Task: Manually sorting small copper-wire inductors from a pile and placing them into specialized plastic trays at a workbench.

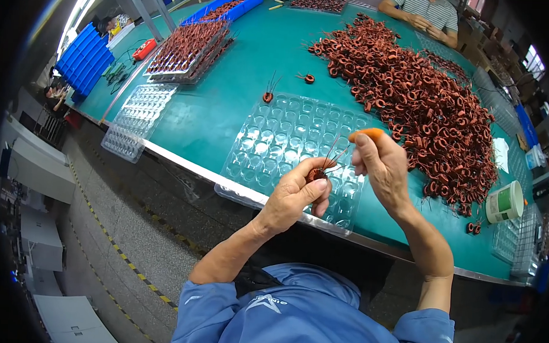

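Left hand (295, 193) pinches 1 wound coil (315, 175) above the bench's (254, 56) near edge; right hand's (380, 169) hold, we cannot tell. We judge it light, stiff; grip the ring, spare bendable leads (331, 152).

The left grip (293, 193) holds a wire-wound ring (315, 175) over a clear tray (252, 148).

Worn: blue shirt (323, 324) with short sleeves (204, 314) — white star emblem (265, 302) on the chest, one small white mark (192, 299) on each sleeve — forearms (229, 250) bare.
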Motion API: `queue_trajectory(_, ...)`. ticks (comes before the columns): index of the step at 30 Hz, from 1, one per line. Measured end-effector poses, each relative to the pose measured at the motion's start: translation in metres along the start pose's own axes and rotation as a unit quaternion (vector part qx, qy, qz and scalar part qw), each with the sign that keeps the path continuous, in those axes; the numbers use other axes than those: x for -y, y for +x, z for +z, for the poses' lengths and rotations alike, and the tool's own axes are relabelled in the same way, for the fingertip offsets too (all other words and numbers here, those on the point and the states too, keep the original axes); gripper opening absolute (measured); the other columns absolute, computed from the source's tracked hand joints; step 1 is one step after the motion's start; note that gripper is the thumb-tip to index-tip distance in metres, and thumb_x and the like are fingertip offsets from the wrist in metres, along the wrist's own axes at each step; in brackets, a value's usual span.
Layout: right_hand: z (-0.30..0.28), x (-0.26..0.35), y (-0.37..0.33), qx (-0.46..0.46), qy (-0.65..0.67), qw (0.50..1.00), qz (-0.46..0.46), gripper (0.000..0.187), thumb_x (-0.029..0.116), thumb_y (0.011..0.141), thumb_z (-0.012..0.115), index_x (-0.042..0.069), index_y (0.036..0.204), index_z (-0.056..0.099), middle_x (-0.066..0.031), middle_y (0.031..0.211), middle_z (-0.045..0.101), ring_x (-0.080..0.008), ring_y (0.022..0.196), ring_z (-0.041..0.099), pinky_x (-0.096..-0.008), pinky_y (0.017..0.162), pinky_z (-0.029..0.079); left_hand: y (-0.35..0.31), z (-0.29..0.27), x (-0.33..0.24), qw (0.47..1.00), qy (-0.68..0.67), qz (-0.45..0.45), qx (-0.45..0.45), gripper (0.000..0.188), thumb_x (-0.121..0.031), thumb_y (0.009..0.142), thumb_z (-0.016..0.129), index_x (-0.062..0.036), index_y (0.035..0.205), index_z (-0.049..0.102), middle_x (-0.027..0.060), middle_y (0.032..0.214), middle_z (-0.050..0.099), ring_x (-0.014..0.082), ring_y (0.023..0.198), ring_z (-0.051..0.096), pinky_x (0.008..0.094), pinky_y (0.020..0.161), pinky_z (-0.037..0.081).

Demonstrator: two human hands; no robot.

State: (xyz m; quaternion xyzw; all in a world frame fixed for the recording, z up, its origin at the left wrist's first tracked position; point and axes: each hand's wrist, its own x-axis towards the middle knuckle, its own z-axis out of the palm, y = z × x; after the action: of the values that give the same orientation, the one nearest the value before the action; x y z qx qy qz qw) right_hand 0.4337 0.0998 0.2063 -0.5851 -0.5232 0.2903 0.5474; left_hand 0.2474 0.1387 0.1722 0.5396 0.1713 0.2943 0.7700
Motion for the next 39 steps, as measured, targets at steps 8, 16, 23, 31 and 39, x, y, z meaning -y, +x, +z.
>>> queue_trajectory(8, 0.0, 0.003, -0.009, 0.074, 0.043, 0.995, 0.041, 0.03, 0.025, 0.089, 0.068, -0.003, 0.097, 0.064, -0.004, 0.07, 0.063, -0.0065, 0.057, 0.056, -0.0206, 0.051, 0.045, 0.0, 0.003, 0.002, 0.994, 0.09, 0.043, -0.047, 0.036, -0.018, 0.099, 0.048, 0.0023, 0.128, 0.042, 0.0033, 0.081, 0.051, 0.0104, 0.064, 0.052, 0.024, 0.06, 0.045)
queue_trajectory(16, 0.006, 0.002, -0.016, 0.07, -0.042, 0.994, -0.067, 0.042, 0.012, 0.082, 0.073, 0.002, 0.119, 0.057, -0.0042, 0.07, 0.064, -0.0068, 0.06, 0.06, -0.0226, 0.054, 0.048, -0.005, -0.005, 0.01, 0.997, 0.028, 0.044, -0.058, 0.028, -0.017, 0.099, 0.045, 0.0025, 0.119, 0.049, 0.0004, 0.072, 0.049, 0.0078, 0.058, 0.048, 0.0226, 0.054, 0.042)
queue_trajectory(23, 0.023, 0.005, -0.012, 0.122, -0.08, 0.987, -0.065, 0.013, 0.007, 0.085, 0.069, -0.001, 0.095, 0.067, -0.0088, 0.074, 0.068, -0.0113, 0.061, 0.064, -0.0246, 0.052, 0.05, -0.007, -0.018, 0.007, 0.99, 0.127, 0.038, -0.055, 0.031, -0.014, 0.099, 0.048, -0.0001, 0.126, 0.046, 0.0031, 0.079, 0.057, 0.0082, 0.065, 0.055, 0.0222, 0.059, 0.046)
queue_trajectory(31, 0.06, -0.011, 0.122, 0.07, -0.089, 0.991, -0.075, 0.017, 0.014, 0.089, 0.061, -0.002, 0.094, 0.066, -0.0084, 0.071, 0.066, -0.0108, 0.06, 0.063, -0.025, 0.055, 0.049, -0.009, -0.033, 0.024, 0.85, 0.472, 0.214, -0.098, 0.041, -0.007, 0.083, 0.064, 0.0021, 0.12, 0.05, 0.0205, 0.109, 0.054, 0.0376, 0.099, 0.055, 0.0425, 0.086, 0.046)
queue_trajectory(39, 0.106, -0.065, 0.192, 0.185, -0.293, 0.934, -0.091, 0.029, 0.027, 0.09, 0.059, -0.002, 0.095, 0.064, -0.0217, 0.081, 0.067, -0.0345, 0.07, 0.065, -0.0432, 0.069, 0.05, -0.009, -0.031, 0.024, 0.82, 0.527, 0.219, -0.032, 0.037, -0.008, 0.08, 0.064, 0.0009, 0.115, 0.053, 0.017, 0.111, 0.053, 0.0327, 0.101, 0.053, 0.0409, 0.086, 0.043)
